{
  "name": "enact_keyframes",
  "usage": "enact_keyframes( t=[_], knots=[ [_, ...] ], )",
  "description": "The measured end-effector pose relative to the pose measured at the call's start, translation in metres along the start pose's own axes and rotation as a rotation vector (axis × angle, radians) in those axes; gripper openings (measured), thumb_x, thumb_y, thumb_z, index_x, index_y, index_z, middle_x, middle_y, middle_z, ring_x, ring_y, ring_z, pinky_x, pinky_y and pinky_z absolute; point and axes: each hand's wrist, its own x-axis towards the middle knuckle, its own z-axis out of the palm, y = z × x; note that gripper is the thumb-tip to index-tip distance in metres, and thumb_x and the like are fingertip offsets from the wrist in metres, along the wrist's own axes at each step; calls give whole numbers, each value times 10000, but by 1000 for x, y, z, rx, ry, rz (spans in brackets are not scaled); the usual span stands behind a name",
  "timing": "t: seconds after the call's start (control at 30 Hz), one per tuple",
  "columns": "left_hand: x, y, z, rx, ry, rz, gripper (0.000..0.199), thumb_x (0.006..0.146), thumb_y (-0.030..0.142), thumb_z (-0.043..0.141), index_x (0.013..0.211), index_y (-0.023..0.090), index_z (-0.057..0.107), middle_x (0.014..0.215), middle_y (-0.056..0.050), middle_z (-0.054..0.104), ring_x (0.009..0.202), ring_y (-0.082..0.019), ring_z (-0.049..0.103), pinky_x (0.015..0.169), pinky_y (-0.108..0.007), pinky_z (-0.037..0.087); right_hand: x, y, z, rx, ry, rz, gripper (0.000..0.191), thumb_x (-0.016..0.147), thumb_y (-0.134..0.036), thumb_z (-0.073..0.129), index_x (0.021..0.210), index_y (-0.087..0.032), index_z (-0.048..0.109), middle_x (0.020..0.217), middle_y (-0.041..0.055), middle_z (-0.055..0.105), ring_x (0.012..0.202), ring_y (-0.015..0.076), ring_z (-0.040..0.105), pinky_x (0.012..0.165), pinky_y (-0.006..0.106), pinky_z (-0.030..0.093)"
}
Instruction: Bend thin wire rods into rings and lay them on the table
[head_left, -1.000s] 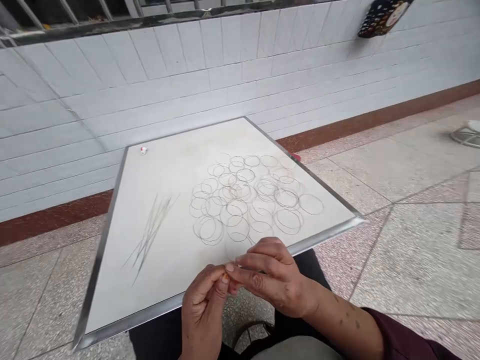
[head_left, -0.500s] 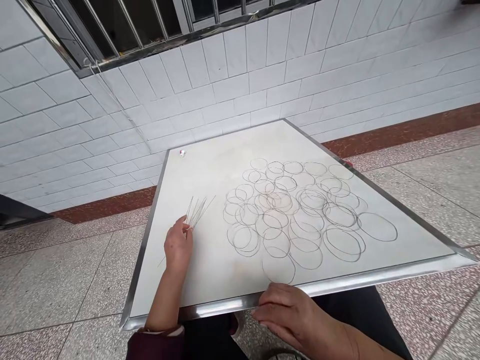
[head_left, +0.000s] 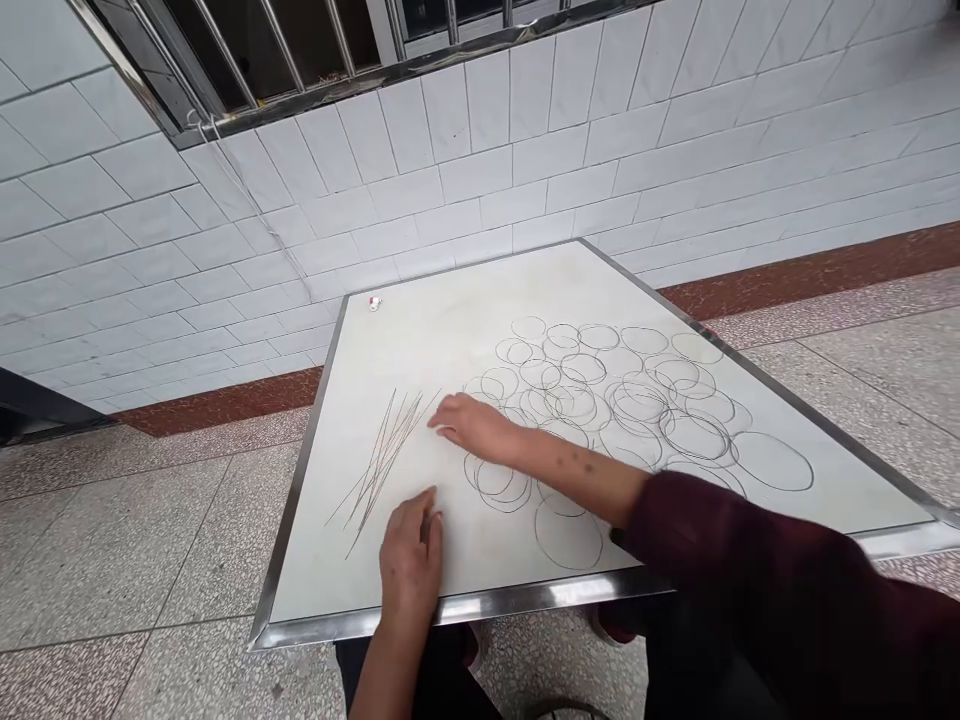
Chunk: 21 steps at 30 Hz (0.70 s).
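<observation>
Thin straight wires [head_left: 386, 455] lie in a loose fanned bundle on the left half of a white table. My left hand [head_left: 411, 550] is just right of their lower ends, near the front edge, thumb and forefinger apart and nothing visible between them. My right hand [head_left: 476, 425] reaches across from the right, low over the tabletop near the upper ends of the wires. Its fingers are bent together; whatever they hold, if anything, is too fine to see. Many thin wire rings [head_left: 568, 568] lie overlapping on the right half, some hidden beneath my right forearm.
The white tabletop [head_left: 420, 340] has a shiny metal rim [head_left: 517, 603]. A small red and white object [head_left: 375, 303] sits at its far left corner. Behind stands a white tiled wall [head_left: 442, 190] with a barred window [head_left: 300, 50]. Speckled floor tiles [head_left: 187, 540] surround the table.
My left hand has left the wires and moved right and towards the front edge. My right hand has gone from the front rim up and left, over the table. The view has shifted slightly.
</observation>
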Motion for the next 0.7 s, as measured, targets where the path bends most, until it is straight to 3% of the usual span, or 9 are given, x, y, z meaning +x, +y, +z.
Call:
enact_keyframes(
  t=[0.07,0.17,0.3,0.47,0.57,0.7],
  knots=[
    [-6,-5,3,6,-4,52,327,916,239,497,1180,188,683,1126,-115,729,1066,-268,657,942,-446,527,33,13,10,-29,-41,5,253,973,-114,532,1151,-158,705,1145,124,636,1074,248,566,880,383,537],
    [-2,-20,-1,41,6,84,332,901,220,515,1186,197,683,1161,-123,717,1097,-300,636,989,-510,490,58,30,24,-72,-109,-7,228,948,-89,571,1131,-128,702,1139,135,621,1070,254,533,849,371,514],
    [9,-36,-7,92,17,102,318,916,246,519,1189,209,677,1223,-128,694,1144,-315,616,1001,-517,470,67,45,30,-115,-211,-61,108,883,-65,665,956,-130,710,1030,103,635,1020,233,517,811,327,471],
    [14,-43,-2,143,34,134,317,934,255,516,1199,186,676,1243,-141,690,1159,-318,604,1009,-510,460,77,51,30,-173,-247,-111,123,913,-132,653,1036,-146,654,1113,107,611,1037,231,508,739,297,440],
    [18,-46,1,170,49,156,323,938,254,514,1197,159,681,1240,-157,696,1175,-329,594,1024,-520,446,83,53,30,-218,-281,-148,58,933,-129,609,973,-145,648,1062,107,625,1009,236,517,689,292,430],
    [20,-48,4,213,67,166,336,943,260,517,1219,156,677,1271,-167,685,1187,-342,586,1004,-531,454,87,58,26,-278,-345,-260,140,925,-90,560,833,-170,627,944,91,636,942,238,518,665,307,418]
  ],
)
